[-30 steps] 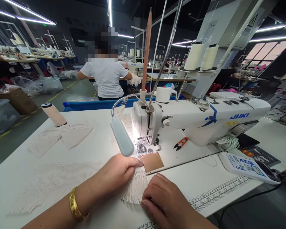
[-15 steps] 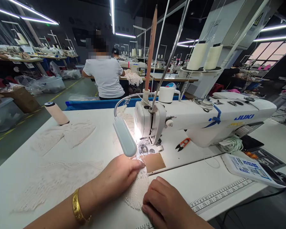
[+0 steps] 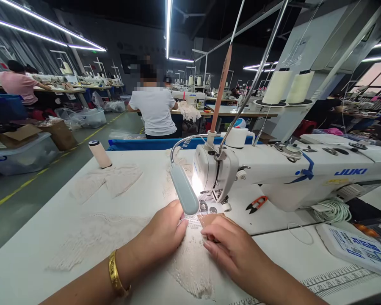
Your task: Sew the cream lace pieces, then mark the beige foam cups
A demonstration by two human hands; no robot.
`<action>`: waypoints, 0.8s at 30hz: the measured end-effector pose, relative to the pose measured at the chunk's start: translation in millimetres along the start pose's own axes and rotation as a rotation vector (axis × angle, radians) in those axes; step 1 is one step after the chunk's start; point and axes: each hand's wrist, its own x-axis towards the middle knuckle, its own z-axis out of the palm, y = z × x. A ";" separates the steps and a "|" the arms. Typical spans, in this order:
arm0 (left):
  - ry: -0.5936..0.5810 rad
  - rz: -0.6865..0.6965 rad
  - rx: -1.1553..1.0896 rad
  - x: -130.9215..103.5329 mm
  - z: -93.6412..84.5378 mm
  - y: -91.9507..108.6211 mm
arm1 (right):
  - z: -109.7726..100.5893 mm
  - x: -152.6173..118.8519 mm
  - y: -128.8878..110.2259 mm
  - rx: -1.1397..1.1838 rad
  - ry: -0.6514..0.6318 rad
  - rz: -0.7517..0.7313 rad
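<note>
A cream lace piece lies on the table in front of the sewing machine, its top edge near the presser foot. My left hand, with a gold bangle at the wrist, is closed on the lace's upper left edge, thumb on top. Curled at the upper right edge of the same lace, my right hand has its thumb and fingers pinched on it. A grey lamp head hides part of the needle area.
More lace pieces lie left. A thread cone stands at the back left. Orange thread snips lie beside the machine bed, and a white-and-blue box sits at right. A person in a white shirt sits ahead.
My right hand has moved up from the lace's lower end to its upper edge near the machine. The lace now lies more spread out. The view has shifted left.
</note>
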 end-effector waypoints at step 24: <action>-0.040 0.105 -0.009 -1.0 -8.3 9.5 | 22.7 10.9 15.8 -0.212 0.011 -0.009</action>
